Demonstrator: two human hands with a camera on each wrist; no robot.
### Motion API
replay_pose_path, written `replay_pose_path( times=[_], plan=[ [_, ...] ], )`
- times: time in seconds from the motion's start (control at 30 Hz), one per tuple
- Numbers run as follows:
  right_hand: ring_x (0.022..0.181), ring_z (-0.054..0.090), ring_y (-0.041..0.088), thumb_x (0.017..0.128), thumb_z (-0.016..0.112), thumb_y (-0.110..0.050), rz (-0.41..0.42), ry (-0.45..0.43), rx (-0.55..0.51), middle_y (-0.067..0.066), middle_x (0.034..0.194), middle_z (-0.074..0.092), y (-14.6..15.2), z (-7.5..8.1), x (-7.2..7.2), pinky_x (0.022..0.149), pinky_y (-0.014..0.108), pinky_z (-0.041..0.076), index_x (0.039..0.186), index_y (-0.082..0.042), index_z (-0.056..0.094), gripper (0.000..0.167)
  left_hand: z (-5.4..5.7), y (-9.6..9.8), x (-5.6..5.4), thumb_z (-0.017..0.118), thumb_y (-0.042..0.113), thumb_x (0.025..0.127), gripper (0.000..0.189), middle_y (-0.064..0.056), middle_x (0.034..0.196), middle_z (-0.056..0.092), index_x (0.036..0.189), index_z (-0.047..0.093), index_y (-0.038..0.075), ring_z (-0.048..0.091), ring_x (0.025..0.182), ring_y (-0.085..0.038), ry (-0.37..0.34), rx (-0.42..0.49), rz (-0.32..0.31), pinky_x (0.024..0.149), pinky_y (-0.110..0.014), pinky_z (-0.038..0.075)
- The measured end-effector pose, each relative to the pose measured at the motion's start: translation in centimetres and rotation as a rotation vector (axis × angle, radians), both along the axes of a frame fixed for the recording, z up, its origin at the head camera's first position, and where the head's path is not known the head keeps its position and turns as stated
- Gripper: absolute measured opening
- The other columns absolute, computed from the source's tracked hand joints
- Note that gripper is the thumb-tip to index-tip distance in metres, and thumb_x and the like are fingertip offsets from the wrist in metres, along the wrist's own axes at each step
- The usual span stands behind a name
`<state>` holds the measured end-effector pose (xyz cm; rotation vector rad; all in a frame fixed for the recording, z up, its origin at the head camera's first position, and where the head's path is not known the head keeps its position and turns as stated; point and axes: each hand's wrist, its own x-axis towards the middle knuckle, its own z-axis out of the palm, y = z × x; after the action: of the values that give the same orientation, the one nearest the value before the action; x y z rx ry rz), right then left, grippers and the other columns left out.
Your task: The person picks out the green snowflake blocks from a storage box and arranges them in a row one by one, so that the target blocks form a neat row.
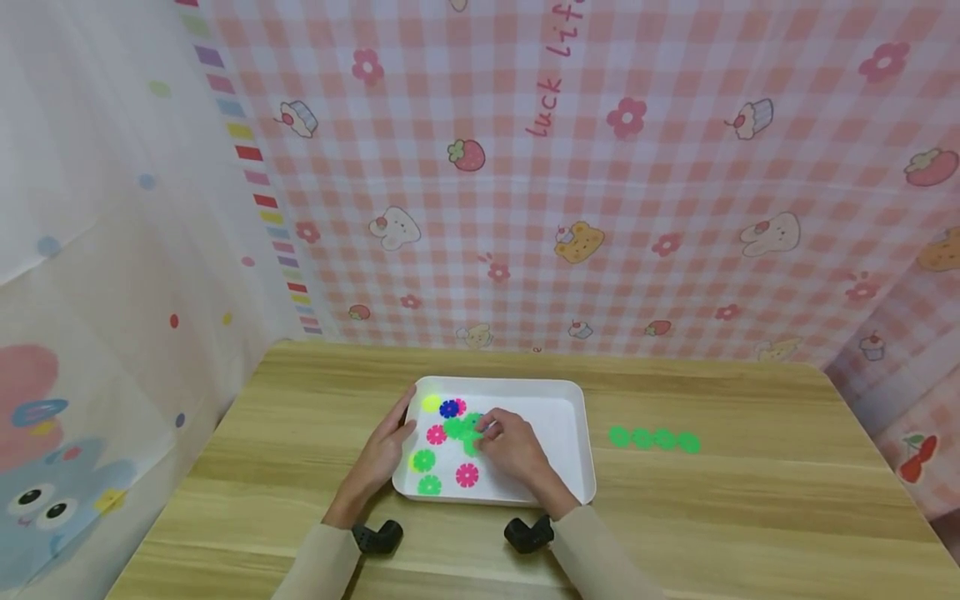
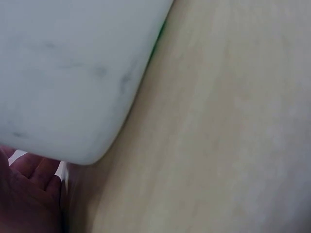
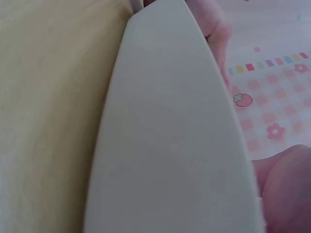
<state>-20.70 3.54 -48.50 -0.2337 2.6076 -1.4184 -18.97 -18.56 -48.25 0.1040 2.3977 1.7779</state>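
My left hand (image 1: pixel 384 450) grips the left side of a white tray (image 1: pixel 551 387), fingers along its outer wall and thumb at the rim. In the left wrist view, the left hand (image 2: pixel 31 189) shows beside the tray's rounded corner. Over the middle of the tray, my right hand (image 1: pixel 513 446) pinches with bent fingers at a cluster of green snowflake discs (image 1: pixel 455 428). The fingertips partly cover the cluster. The tray wall (image 3: pixel 165 116) fills most of the right wrist view, with part of the right hand (image 3: pixel 289 191) behind it.
Loose in the tray's left part lie pink discs (image 1: pixel 467 476), a blue disc (image 1: pixel 449 408), a yellow disc (image 1: pixel 431 403) and green discs (image 1: pixel 429 485). Right of the tray, several green discs (image 1: pixel 664 439) form a row on the wooden table (image 1: pixel 750 500). A checked cloth (image 1: pixel 525 292) hangs behind.
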Motion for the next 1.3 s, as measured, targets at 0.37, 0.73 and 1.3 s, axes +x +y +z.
replay_pose_path(
  times=[0.37,0.73,1.3],
  plan=[
    [0.074,0.057,0.016,0.088,0.071,-0.009,-0.014,0.043,-0.011,0.002,0.080,0.067,2.6,1.4,-0.3,0.064,0.028,0.044,0.097,-0.008,0.067,0.010,-0.3,0.2,0.0,0.028,0.012,0.108,0.054,-0.004,0.167,0.009,0.160,0.016,0.016,0.003,0.154,-0.025,0.002,-0.007,0.019,0.124,-0.047,0.002],
    [0.072,0.057,0.015,0.087,0.073,-0.008,-0.098,0.065,-0.040,0.001,0.081,0.067,5.9,2.7,-0.5,0.064,0.028,0.046,0.096,-0.011,0.067,0.010,-1.7,-0.2,-0.8,0.029,0.013,0.108,0.054,-0.003,0.167,0.010,0.160,0.016,0.017,0.003,0.154,-0.023,0.000,-0.026,0.023,0.124,-0.047,0.003],
    [0.084,0.063,0.026,0.094,0.064,-0.011,-0.179,0.034,-0.083,0.008,0.094,0.067,12.0,4.0,0.1,0.062,0.027,0.047,0.109,-0.006,0.065,0.015,-1.6,-0.2,-0.7,0.029,0.013,0.108,0.054,-0.003,0.167,0.009,0.160,0.016,0.016,0.003,0.154,-0.024,0.002,-0.005,0.019,0.124,-0.047,0.002]
  ],
)
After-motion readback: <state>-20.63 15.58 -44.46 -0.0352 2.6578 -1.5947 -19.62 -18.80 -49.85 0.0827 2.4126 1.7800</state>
